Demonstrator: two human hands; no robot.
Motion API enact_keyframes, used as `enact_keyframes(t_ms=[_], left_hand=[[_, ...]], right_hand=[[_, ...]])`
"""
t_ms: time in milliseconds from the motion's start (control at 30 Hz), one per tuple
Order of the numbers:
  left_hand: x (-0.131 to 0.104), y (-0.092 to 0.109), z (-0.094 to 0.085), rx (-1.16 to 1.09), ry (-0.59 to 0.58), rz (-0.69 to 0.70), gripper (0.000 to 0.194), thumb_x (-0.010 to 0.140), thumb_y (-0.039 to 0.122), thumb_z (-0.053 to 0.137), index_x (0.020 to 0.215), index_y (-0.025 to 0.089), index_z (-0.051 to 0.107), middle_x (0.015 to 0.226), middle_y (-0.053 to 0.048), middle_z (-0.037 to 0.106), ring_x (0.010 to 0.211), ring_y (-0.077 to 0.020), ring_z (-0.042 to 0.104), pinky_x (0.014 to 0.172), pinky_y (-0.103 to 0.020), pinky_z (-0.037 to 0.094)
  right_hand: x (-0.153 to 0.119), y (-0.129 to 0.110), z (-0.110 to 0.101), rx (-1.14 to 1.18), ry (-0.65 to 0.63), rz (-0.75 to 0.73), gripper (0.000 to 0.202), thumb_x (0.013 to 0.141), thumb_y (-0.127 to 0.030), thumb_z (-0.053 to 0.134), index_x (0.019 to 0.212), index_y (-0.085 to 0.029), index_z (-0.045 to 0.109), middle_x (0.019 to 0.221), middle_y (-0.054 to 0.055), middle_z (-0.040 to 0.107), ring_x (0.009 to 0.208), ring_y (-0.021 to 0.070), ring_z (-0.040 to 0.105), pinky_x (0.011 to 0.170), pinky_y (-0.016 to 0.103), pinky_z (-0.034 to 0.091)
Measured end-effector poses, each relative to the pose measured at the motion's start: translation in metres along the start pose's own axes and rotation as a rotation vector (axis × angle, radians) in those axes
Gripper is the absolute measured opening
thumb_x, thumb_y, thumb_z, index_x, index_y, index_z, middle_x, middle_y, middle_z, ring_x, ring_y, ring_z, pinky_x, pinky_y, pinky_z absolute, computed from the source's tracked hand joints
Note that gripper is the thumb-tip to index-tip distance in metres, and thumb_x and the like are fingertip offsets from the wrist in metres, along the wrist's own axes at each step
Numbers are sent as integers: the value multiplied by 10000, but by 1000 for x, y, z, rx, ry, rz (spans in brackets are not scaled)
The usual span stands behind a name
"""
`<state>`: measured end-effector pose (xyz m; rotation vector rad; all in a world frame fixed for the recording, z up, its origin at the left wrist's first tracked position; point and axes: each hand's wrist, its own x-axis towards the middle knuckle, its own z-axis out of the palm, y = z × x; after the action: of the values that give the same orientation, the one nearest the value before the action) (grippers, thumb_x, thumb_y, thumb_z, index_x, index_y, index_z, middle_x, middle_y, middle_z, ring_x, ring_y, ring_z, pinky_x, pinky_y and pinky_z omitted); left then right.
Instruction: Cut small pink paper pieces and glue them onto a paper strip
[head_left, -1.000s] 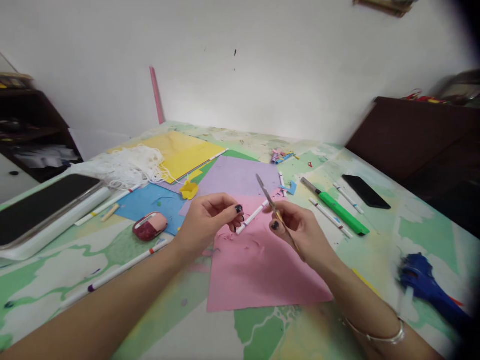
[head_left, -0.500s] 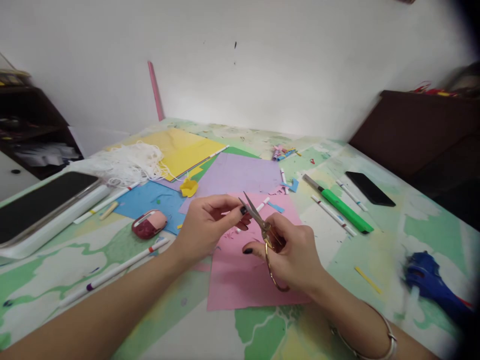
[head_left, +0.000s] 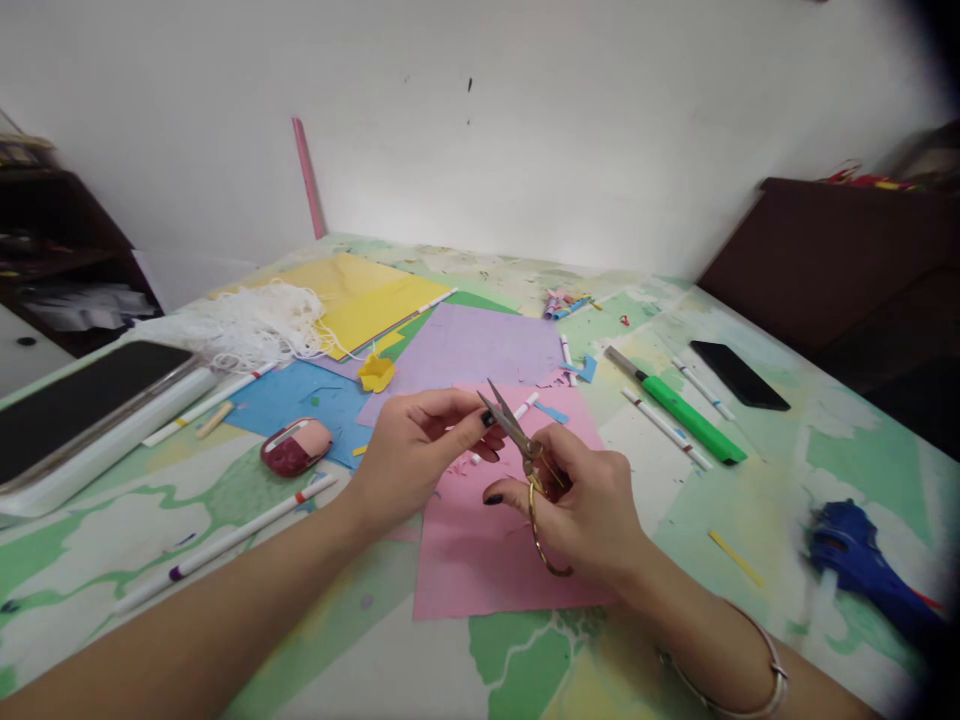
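Note:
Gold-handled scissors [head_left: 531, 462] are gripped in my right hand [head_left: 592, 505], their blades parted and pointing up and left. My left hand [head_left: 424, 450] is beside the blade tips, thumb and fingers pinched together; whatever it holds is too small to make out. Both hands are above a pink paper sheet [head_left: 480, 570] with small pink scraps on it. Beyond the hands lies a purple sheet [head_left: 487, 345], and a yellow paper flower [head_left: 376, 373] rests at its left. Blue paper [head_left: 292, 400] is left of my left hand.
Left are white string [head_left: 262, 320], an earphone case [head_left: 296, 447], a phone [head_left: 90, 400] and a white stick [head_left: 232, 538]. Right are a green cutter [head_left: 690, 415], a black phone [head_left: 739, 375], and a blue glue gun [head_left: 862, 560]. Yellow sheets [head_left: 375, 305] lie farther back.
The scissor blades look slightly wider apart, and my right thumb has shifted a little left. Otherwise both hands stay almost in place.

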<state>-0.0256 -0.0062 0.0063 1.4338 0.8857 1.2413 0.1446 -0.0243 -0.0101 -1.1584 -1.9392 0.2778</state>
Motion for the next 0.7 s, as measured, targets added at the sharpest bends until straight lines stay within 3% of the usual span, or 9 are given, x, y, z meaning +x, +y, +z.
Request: enact_keyframes(t_ms=[700], left_hand=[[0, -3, 0, 20, -5, 7, 145, 824, 270, 595, 816, 159, 688, 708, -23, 674, 637, -115, 624, 600, -213, 516]], right_hand=[[3, -2, 0, -58, 41, -21, 436, 727, -589, 612, 629, -194, 453, 437, -63, 474, 371, 54, 376, 410, 200, 277]])
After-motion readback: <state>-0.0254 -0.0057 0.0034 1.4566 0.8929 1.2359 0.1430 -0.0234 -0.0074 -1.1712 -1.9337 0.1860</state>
